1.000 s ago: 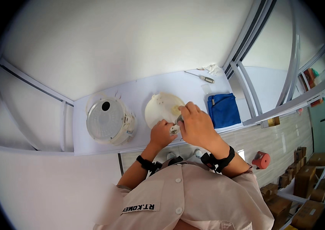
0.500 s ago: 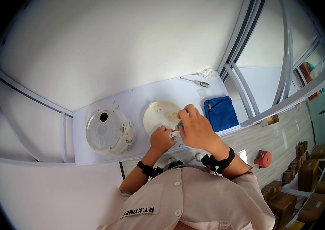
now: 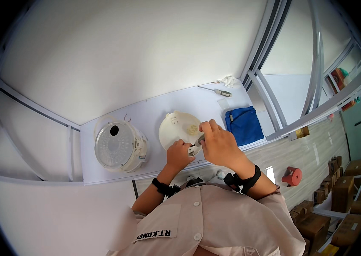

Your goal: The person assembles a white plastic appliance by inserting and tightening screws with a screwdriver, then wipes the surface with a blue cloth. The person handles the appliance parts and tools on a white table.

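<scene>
My left hand (image 3: pixel 179 154) grips a small white part (image 3: pixel 194 151) with its fingers and thumb, near the table's front edge. Held in my right hand (image 3: pixel 219 146) is a screwdriver (image 3: pixel 200 139) with a grey handle, tilted so its dark shaft meets the white part; my fingers cover much of the handle. Just beyond both hands lies a shallow cream plastic cover (image 3: pixel 173 128), round like a dish. A small yellowish ring-shaped piece (image 3: pixel 193 129) rests in it. To the left, a white round appliance body (image 3: pixel 116 149) stands with its grey perforated plate and dark round hole facing up.
A second screwdriver (image 3: pixel 222 93) lies at the back right, near a crumpled white cloth (image 3: pixel 230 81). A folded blue cloth pouch (image 3: pixel 245 126) sits at the right end of the white table (image 3: pixel 155 106). On the floor are a red stool (image 3: pixel 292 176) and cardboard boxes (image 3: pixel 312 224).
My right hand and the screwdriver handle have shifted and turned slightly over the white part. My left hand holds almost still.
</scene>
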Action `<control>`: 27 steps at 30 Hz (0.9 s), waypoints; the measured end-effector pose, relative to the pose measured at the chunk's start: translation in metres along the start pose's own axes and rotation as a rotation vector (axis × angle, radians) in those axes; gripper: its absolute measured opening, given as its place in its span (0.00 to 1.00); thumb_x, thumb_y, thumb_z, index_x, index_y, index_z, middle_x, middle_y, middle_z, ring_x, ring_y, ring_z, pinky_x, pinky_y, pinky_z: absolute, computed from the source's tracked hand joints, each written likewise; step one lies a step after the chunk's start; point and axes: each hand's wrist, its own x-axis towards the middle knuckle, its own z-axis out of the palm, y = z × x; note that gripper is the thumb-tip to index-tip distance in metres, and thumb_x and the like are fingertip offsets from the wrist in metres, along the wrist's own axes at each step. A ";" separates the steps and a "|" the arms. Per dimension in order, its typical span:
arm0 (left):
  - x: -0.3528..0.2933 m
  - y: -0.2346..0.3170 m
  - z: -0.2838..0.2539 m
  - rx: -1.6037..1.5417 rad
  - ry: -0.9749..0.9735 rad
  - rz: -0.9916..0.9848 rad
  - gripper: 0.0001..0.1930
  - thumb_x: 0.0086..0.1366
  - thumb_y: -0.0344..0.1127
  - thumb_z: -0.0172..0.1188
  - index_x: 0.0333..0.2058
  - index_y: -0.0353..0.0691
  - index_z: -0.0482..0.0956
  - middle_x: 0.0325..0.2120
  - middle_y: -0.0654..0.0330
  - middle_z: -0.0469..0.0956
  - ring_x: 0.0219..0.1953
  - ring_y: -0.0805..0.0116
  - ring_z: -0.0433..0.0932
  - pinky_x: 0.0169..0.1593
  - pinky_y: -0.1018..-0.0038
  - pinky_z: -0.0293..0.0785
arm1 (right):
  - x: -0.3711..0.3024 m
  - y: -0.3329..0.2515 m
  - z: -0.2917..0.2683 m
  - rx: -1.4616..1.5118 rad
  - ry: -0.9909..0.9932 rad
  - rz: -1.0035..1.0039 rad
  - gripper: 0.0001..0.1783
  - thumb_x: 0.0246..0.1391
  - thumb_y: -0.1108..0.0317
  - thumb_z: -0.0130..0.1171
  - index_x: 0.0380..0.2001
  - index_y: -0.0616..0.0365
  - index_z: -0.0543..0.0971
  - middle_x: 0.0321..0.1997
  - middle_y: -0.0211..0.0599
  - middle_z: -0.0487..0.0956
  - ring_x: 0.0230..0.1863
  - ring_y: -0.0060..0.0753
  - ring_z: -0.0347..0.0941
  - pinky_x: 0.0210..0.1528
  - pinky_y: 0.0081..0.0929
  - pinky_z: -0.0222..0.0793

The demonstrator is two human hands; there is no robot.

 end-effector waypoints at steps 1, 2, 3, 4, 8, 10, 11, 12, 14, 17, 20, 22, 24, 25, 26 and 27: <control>0.000 0.000 0.000 0.009 -0.007 -0.003 0.26 0.44 0.46 0.81 0.44 0.50 0.88 0.39 0.61 0.79 0.45 0.58 0.81 0.47 0.60 0.81 | 0.000 -0.001 0.000 -0.041 -0.054 0.067 0.22 0.58 0.56 0.71 0.45 0.57 0.73 0.30 0.41 0.77 0.23 0.44 0.79 0.20 0.34 0.70; 0.001 0.000 0.000 0.018 -0.014 -0.005 0.26 0.44 0.46 0.81 0.44 0.50 0.88 0.39 0.61 0.78 0.45 0.58 0.81 0.47 0.60 0.81 | 0.002 -0.004 0.001 -0.083 -0.108 0.134 0.23 0.57 0.56 0.71 0.45 0.57 0.73 0.30 0.42 0.77 0.24 0.46 0.79 0.20 0.35 0.70; 0.002 0.001 0.000 0.027 -0.021 -0.007 0.26 0.44 0.46 0.81 0.44 0.50 0.88 0.39 0.61 0.78 0.45 0.58 0.81 0.47 0.60 0.81 | 0.003 -0.007 0.000 -0.124 -0.161 0.202 0.23 0.57 0.57 0.72 0.45 0.57 0.74 0.31 0.44 0.77 0.25 0.47 0.79 0.21 0.35 0.71; 0.002 0.001 0.000 0.030 -0.019 0.003 0.25 0.44 0.46 0.81 0.44 0.49 0.88 0.39 0.60 0.78 0.44 0.58 0.81 0.46 0.60 0.81 | 0.004 -0.006 0.002 -0.160 -0.228 0.254 0.22 0.56 0.57 0.72 0.45 0.58 0.74 0.31 0.44 0.77 0.25 0.48 0.79 0.21 0.35 0.71; 0.001 0.002 -0.001 0.035 -0.004 0.020 0.25 0.44 0.45 0.79 0.44 0.47 0.88 0.39 0.60 0.78 0.43 0.57 0.80 0.46 0.60 0.81 | 0.004 -0.005 0.001 -0.202 -0.210 0.240 0.20 0.56 0.59 0.72 0.43 0.58 0.74 0.31 0.45 0.76 0.25 0.48 0.79 0.21 0.36 0.71; 0.000 0.001 0.000 0.029 0.008 0.020 0.25 0.44 0.45 0.80 0.43 0.47 0.88 0.39 0.60 0.78 0.42 0.58 0.80 0.46 0.60 0.81 | 0.003 -0.001 -0.002 -0.100 -0.052 0.077 0.20 0.58 0.58 0.71 0.42 0.57 0.75 0.31 0.45 0.76 0.25 0.47 0.79 0.21 0.36 0.71; -0.001 -0.001 0.002 0.023 0.017 0.019 0.25 0.44 0.45 0.80 0.43 0.47 0.88 0.39 0.60 0.78 0.43 0.58 0.80 0.46 0.60 0.81 | 0.006 0.005 -0.001 -0.013 0.030 -0.030 0.20 0.59 0.56 0.70 0.43 0.57 0.75 0.30 0.45 0.76 0.24 0.47 0.79 0.20 0.36 0.70; -0.001 -0.001 0.003 0.017 0.024 0.020 0.25 0.44 0.45 0.80 0.43 0.47 0.88 0.39 0.60 0.78 0.43 0.58 0.80 0.46 0.60 0.81 | 0.005 0.006 0.000 0.037 0.046 -0.072 0.19 0.60 0.56 0.70 0.43 0.57 0.75 0.31 0.45 0.76 0.25 0.47 0.79 0.20 0.36 0.71; -0.001 -0.001 0.003 0.019 0.016 0.016 0.25 0.44 0.45 0.80 0.43 0.47 0.88 0.39 0.60 0.78 0.43 0.58 0.80 0.47 0.60 0.81 | 0.004 0.005 0.002 0.094 0.009 -0.095 0.19 0.61 0.56 0.69 0.44 0.57 0.75 0.32 0.45 0.76 0.27 0.46 0.80 0.22 0.37 0.72; -0.001 0.000 0.001 0.008 0.005 0.006 0.26 0.43 0.45 0.80 0.43 0.47 0.88 0.39 0.60 0.78 0.43 0.57 0.81 0.47 0.60 0.81 | 0.009 -0.007 0.000 -0.063 -0.312 0.208 0.17 0.60 0.59 0.68 0.45 0.57 0.75 0.38 0.45 0.76 0.34 0.46 0.81 0.26 0.37 0.74; 0.000 -0.002 -0.002 -0.013 -0.008 -0.017 0.26 0.43 0.44 0.80 0.43 0.47 0.88 0.39 0.60 0.78 0.43 0.57 0.81 0.47 0.60 0.81 | 0.021 -0.020 -0.011 -0.175 -0.527 0.425 0.17 0.58 0.62 0.67 0.45 0.58 0.75 0.41 0.44 0.77 0.38 0.46 0.82 0.30 0.37 0.76; -0.001 -0.001 -0.003 -0.034 -0.019 -0.031 0.26 0.43 0.44 0.80 0.43 0.47 0.88 0.39 0.60 0.78 0.43 0.56 0.81 0.47 0.60 0.81 | 0.018 -0.022 -0.013 -0.153 -0.396 0.347 0.18 0.58 0.62 0.68 0.46 0.58 0.74 0.40 0.44 0.79 0.38 0.45 0.83 0.31 0.37 0.76; 0.000 -0.002 -0.005 -0.052 -0.023 -0.044 0.26 0.42 0.44 0.80 0.44 0.47 0.88 0.39 0.60 0.78 0.43 0.56 0.81 0.47 0.60 0.81 | 0.009 -0.015 -0.011 -0.072 -0.047 0.104 0.19 0.59 0.61 0.68 0.46 0.58 0.74 0.38 0.44 0.81 0.34 0.44 0.83 0.29 0.37 0.75; 0.000 -0.003 -0.005 -0.059 -0.019 -0.047 0.26 0.42 0.44 0.81 0.44 0.47 0.88 0.39 0.60 0.78 0.44 0.56 0.81 0.47 0.60 0.81 | 0.007 -0.010 -0.007 -0.012 -0.032 0.059 0.20 0.58 0.60 0.68 0.46 0.58 0.73 0.36 0.43 0.80 0.32 0.44 0.83 0.28 0.36 0.75; 0.000 -0.004 -0.003 -0.065 -0.015 -0.049 0.27 0.41 0.44 0.81 0.43 0.47 0.88 0.39 0.60 0.78 0.44 0.57 0.81 0.46 0.60 0.81 | 0.006 -0.004 -0.002 0.048 -0.016 0.015 0.20 0.57 0.59 0.69 0.46 0.57 0.73 0.33 0.42 0.79 0.30 0.44 0.82 0.27 0.35 0.75; 0.000 -0.004 -0.003 -0.071 -0.011 -0.053 0.27 0.41 0.44 0.81 0.43 0.47 0.88 0.39 0.60 0.78 0.44 0.57 0.81 0.46 0.60 0.81 | 0.007 -0.002 0.001 0.110 -0.001 -0.030 0.21 0.57 0.58 0.69 0.46 0.57 0.72 0.31 0.42 0.78 0.27 0.43 0.81 0.26 0.35 0.75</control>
